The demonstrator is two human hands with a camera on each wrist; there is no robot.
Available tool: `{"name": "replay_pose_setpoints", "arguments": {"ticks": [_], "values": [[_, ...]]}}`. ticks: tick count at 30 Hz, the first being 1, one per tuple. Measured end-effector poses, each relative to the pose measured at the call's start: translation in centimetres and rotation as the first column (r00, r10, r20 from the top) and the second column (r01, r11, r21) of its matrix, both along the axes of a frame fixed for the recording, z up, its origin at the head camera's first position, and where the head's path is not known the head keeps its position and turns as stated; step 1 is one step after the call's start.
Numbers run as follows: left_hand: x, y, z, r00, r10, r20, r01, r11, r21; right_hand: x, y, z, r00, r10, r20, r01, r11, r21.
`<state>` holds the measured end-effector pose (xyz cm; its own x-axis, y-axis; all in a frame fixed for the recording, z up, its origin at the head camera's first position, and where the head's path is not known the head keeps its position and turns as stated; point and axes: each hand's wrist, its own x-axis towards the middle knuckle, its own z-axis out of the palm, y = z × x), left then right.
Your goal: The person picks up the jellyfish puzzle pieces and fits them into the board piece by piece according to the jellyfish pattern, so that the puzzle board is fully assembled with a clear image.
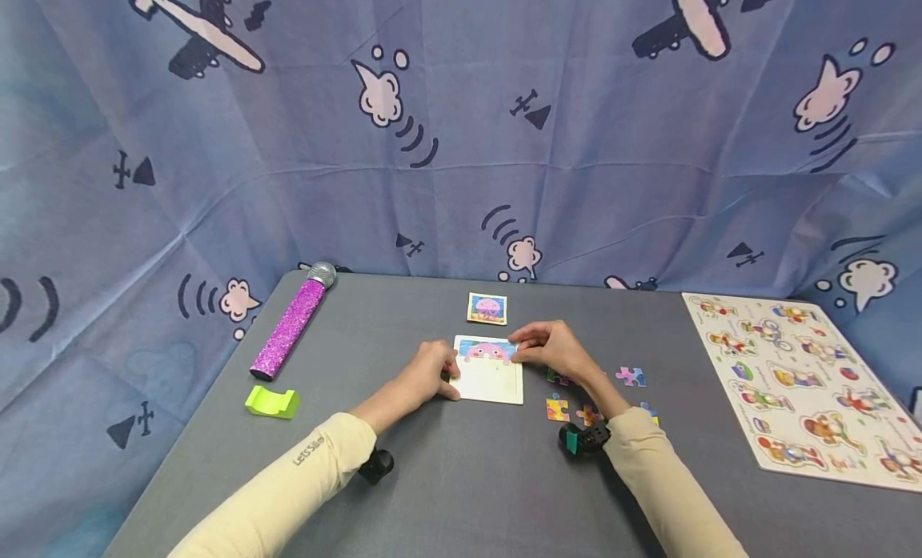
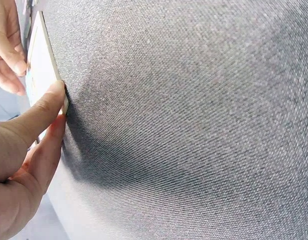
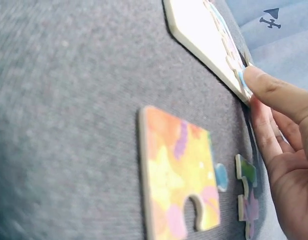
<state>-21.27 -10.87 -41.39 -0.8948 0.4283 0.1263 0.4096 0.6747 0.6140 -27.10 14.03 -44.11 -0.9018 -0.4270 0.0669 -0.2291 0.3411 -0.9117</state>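
Note:
A white puzzle tray (image 1: pixel 490 382) lies flat on the grey table, its top row filled with pieces (image 1: pixel 487 351) that show a pink face against blue. My left hand (image 1: pixel 425 374) grips the tray's left side, thumb near the front corner and fingers along the edge. At the upper right, my right hand (image 1: pixel 553 348) pinches the tray's edge, its thumb (image 3: pixel 274 90) over the end of the filled row. Beside the right wrist lie loose jigsaw pieces, among them a yellow-orange one (image 3: pixel 169 175) and a pink-blue one (image 1: pixel 631 376). Just behind the tray is a small picture card (image 1: pixel 487 308).
A glittery purple microphone (image 1: pixel 291 326) lies at the left, with a lime-green curved block (image 1: pixel 272 402) in front of it. On the right is a large white board (image 1: pixel 799 382) with colourful figures. A blue patterned curtain (image 1: pixel 446 142) hangs behind the table.

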Motion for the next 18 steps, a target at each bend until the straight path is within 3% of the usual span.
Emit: {"name": "replay_pose_setpoints", "arguments": {"ticks": [5, 12, 18], "values": [[0.0, 0.1, 0.0, 1.0, 0.002, -0.005, -0.002, 1.0, -0.001, 0.1, -0.3, 0.0, 0.999, -0.01, -0.041, 0.011, 1.0, 0.016], [0.2, 0.0, 0.1, 1.0, -0.007, -0.003, 0.007, 1.0, 0.03, 0.2, -0.9, 0.3, 0.989, -0.038, -0.145, 0.058, 0.989, 0.135], [0.1, 0.0, 0.1, 1.0, -0.008, -0.004, 0.008, 1.0, 0.021, 0.2, -1.1, 0.4, 0.989, -0.021, -0.144, 0.045, 0.985, 0.165]]}}
